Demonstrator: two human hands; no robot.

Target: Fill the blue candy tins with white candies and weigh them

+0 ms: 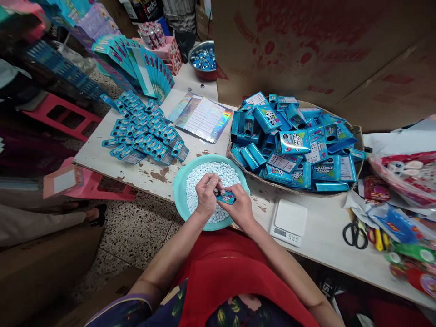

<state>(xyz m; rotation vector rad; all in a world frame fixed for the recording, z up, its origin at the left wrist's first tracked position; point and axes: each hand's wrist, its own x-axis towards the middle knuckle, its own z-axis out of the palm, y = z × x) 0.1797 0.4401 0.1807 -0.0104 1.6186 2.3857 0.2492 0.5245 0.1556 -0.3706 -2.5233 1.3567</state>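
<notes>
Both my hands meet over a turquoise bowl (180, 190) filled with small white candies (218, 175). My right hand (240, 206) grips a small blue candy box (226, 196) lying on its side. My left hand (206, 195) is pinched at the box's open end, fingers closed on something too small to make out. A wicker basket (356, 134) heaped with the same blue boxes (293, 143) stands just behind and right of the bowl.
Rows of blue boxes (146, 134) lie on the white table (323, 227) at left, with fanned flat cartons (136, 63) and a holographic sheet (202, 117) behind. A small white scale (289, 222) sits by the front edge. Scissors (354, 234) and bags lie at right. A cardboard wall (306, 45) stands behind.
</notes>
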